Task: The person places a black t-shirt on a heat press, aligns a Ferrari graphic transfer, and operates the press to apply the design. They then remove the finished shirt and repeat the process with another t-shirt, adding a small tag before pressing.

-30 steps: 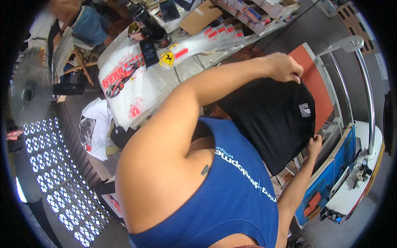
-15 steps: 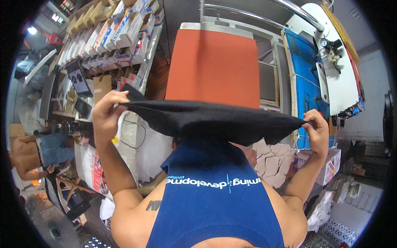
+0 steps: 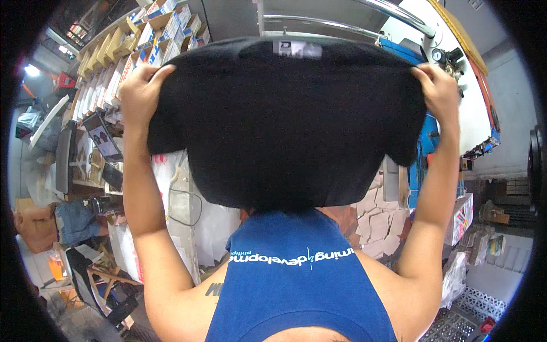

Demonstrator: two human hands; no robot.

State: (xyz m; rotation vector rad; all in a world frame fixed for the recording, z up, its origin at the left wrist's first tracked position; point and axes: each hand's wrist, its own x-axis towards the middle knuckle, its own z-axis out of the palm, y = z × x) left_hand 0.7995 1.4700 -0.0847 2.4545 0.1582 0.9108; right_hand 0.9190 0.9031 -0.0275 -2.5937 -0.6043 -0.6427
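Note:
A black T-shirt (image 3: 285, 125) is stretched wide between my two hands, its short sleeves hanging at both sides. At the far edge of the shirt, near the middle, is a small pale patch (image 3: 299, 49). My left hand (image 3: 142, 91) pinches the upper left part of the cloth between thumb and fingers. Closed in the same way, my right hand (image 3: 440, 91) grips the upper right part. The orange board seen earlier lies hidden behind the shirt.
Shelving with several narrow cardboard boxes (image 3: 122, 68) stands at the left, with a dark screen (image 3: 102, 135) nearby. To the right are a blue panel (image 3: 426, 139), a pressure gauge (image 3: 438, 55) and a white machine surface (image 3: 476, 108). A metal rail (image 3: 399, 14) crosses the far side. Another person (image 3: 37, 225) is at far left.
Both hands have moved up and away from me with the T-shirt. The cloth, a narrow bunched band before, now spreads broad and covers the orange board.

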